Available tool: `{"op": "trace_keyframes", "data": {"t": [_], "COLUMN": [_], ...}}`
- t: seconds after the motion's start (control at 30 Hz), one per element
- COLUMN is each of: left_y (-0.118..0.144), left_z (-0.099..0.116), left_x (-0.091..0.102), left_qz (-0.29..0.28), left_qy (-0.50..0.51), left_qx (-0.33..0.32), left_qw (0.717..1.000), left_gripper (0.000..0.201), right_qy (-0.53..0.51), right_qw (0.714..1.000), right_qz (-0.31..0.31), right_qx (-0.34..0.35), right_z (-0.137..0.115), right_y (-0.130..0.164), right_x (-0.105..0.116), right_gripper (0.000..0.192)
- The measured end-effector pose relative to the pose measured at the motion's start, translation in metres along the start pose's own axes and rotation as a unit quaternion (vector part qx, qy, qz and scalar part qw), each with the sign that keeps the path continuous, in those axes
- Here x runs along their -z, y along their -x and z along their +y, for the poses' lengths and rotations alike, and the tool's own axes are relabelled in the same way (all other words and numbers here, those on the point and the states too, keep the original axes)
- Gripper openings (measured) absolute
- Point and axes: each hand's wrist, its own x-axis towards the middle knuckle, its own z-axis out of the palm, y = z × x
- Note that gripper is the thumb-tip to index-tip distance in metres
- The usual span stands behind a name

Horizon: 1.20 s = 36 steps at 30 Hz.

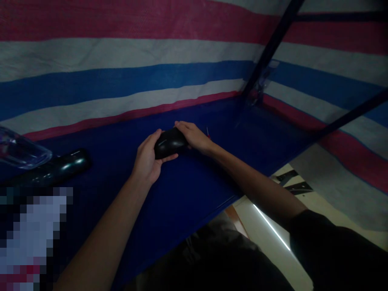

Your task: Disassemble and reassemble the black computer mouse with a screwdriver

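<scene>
Between my two hands is a black, smooth, rounded thing that looks like a computer mouse (171,143), held just above the blue tabletop (182,194). My left hand (149,155) is closed round its left end, with the thumb along the upper edge and fingers underneath. Over the right end, my right hand (191,135) grips with bent fingers. The underside of the mouse is hidden. Just beyond my right wrist lies a small thin thing with a red part (208,135), too small to name.
At the left lie a clear plastic bottle (24,149) and a dark shiny cylinder (60,166). Striped sheeting (127,85) walls the far side and the right. A dark frame post (266,52) rises at the far right corner, with clear plastic items (260,87) beside it.
</scene>
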Motion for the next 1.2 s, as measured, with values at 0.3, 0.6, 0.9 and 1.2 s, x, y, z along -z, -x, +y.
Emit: {"op": "trace_keyframes", "data": {"t": [0.3,0.6,0.9,1.2], "left_y": [0.002,0.0031,0.0024,0.0061], "left_z": [-0.0026,-0.0012,0.0036,0.0049], "left_x": [-0.0056,-0.0043,-0.0035,-0.003], "left_qz": [0.012,0.006,0.02,-0.003], "left_qy": [0.065,0.025,-0.004,-0.027], "left_qx": [0.011,-0.012,-0.014,-0.027], "left_qw": [0.998,1.0,1.0,0.999], "left_gripper": [0.018,0.015,0.013,0.018], "right_qy": [-0.191,-0.024,0.001,0.02], "right_qw": [0.98,1.0,0.999,0.999], "right_qz": [-0.016,-0.001,-0.036,-0.021], "right_qx": [-0.055,0.013,0.019,0.038], "right_z": [0.0008,-0.0001,-0.0039,-0.007], "right_y": [-0.0021,-0.0007,0.0018,0.0049], "right_x": [0.0023,0.0009,0.0031,-0.0019], "right_gripper": [0.02,0.024,0.043,0.031]}}
